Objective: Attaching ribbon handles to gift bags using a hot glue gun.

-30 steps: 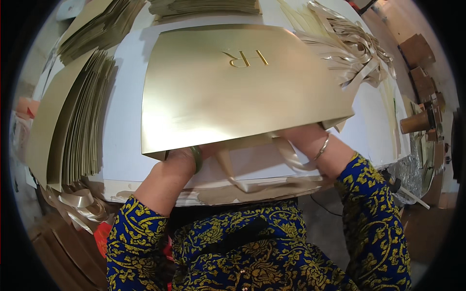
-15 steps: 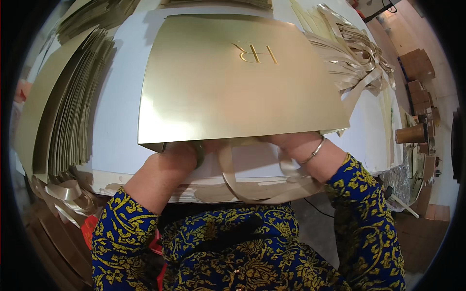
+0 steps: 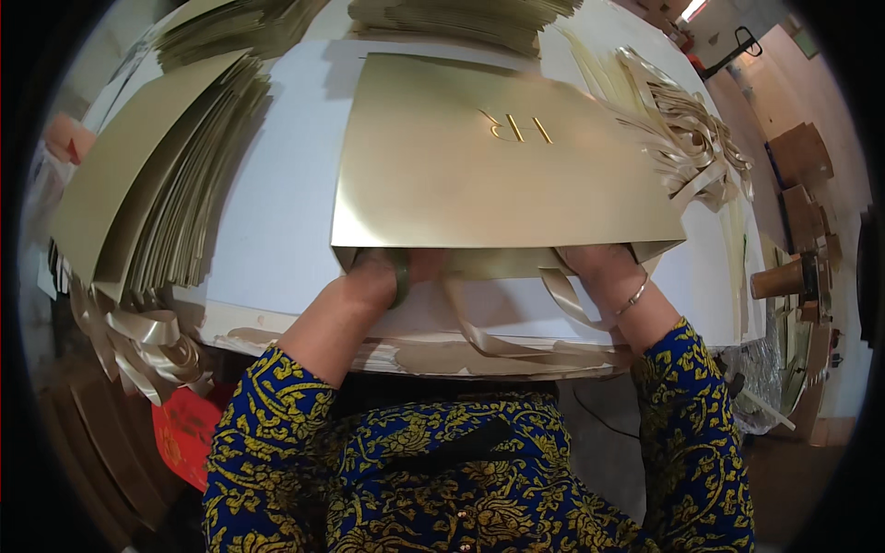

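Observation:
A shiny gold paper gift bag lies over the white tabletop, its mouth facing me. Raised gold lettering marks its upper panel. My left hand reaches into the mouth on the left, a green bangle at its wrist. On the right, my right hand is inside as well, below a silver bracelet. The bag's upper panel covers the fingers of both hands, so their grip cannot be seen. A beige ribbon handle loops out of the mouth between my wrists, toward the table's near edge.
A stack of flat gold bags stands at left, its ribbon handles hanging over the edge. Further stacks lie along the back. Loose beige ribbons are heaped at right. Cardboard boxes stand beyond the table.
The whole view has shifted, so the table and stacks sit further right. The bag's mouth shows more of its inner lower panel. Both hands remain inside the bag.

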The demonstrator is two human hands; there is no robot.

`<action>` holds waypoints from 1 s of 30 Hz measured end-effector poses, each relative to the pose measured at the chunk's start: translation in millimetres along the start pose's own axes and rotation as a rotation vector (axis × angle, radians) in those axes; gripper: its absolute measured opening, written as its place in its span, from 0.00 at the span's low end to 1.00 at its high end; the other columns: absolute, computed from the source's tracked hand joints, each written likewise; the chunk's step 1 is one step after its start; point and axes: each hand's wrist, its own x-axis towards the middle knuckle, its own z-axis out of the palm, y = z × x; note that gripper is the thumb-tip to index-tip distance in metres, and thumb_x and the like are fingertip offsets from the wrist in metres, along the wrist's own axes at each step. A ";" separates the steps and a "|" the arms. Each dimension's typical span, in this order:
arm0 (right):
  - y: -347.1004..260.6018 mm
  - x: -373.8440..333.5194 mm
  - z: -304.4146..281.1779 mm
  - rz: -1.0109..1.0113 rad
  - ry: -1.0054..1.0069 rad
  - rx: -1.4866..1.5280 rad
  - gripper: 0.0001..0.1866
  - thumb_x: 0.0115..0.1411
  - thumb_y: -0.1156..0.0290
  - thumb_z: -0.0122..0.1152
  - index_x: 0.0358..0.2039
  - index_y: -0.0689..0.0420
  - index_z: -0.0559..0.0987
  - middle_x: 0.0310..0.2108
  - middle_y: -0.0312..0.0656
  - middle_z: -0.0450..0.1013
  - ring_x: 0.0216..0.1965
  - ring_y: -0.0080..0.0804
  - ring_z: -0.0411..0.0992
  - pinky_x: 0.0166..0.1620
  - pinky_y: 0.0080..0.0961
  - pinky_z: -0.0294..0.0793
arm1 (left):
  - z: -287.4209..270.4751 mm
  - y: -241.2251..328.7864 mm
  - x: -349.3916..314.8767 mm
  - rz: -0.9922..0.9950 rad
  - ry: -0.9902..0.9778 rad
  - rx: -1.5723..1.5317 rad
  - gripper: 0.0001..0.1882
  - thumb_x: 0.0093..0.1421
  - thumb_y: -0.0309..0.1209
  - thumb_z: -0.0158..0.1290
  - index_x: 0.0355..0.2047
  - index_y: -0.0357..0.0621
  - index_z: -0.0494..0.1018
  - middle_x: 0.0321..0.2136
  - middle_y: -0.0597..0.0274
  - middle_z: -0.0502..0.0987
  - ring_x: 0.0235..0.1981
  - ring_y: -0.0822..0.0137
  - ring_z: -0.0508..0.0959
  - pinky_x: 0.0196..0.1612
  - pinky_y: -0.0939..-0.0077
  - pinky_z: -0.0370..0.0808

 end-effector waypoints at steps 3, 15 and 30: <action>-29.1 3.5 0.0 -0.007 -0.200 -0.148 0.11 0.66 0.69 0.55 0.43 0.62 0.78 0.39 0.52 0.76 0.40 0.53 0.74 0.46 0.41 0.74 | -0.7 4.0 9.6 0.131 0.098 0.053 0.16 0.65 0.36 0.46 0.47 0.40 0.74 0.43 0.48 0.79 0.43 0.51 0.79 0.48 0.57 0.75; -84.7 -66.6 -13.3 0.004 -0.275 -0.104 0.35 0.59 0.69 0.59 0.63 0.70 0.60 0.54 0.59 0.69 0.59 0.56 0.64 0.63 0.45 0.61 | -46.3 52.3 -57.2 0.262 0.121 0.133 0.16 0.58 0.28 0.51 0.46 0.36 0.76 0.46 0.49 0.77 0.48 0.52 0.76 0.52 0.62 0.74; -90.0 -62.9 -9.8 0.178 -0.325 -0.157 0.39 0.58 0.63 0.61 0.63 0.72 0.59 0.55 0.65 0.67 0.57 0.60 0.65 0.61 0.47 0.62 | -59.1 47.2 -66.1 0.220 -0.104 0.032 0.19 0.59 0.28 0.51 0.50 0.35 0.75 0.51 0.50 0.74 0.47 0.49 0.77 0.46 0.60 0.78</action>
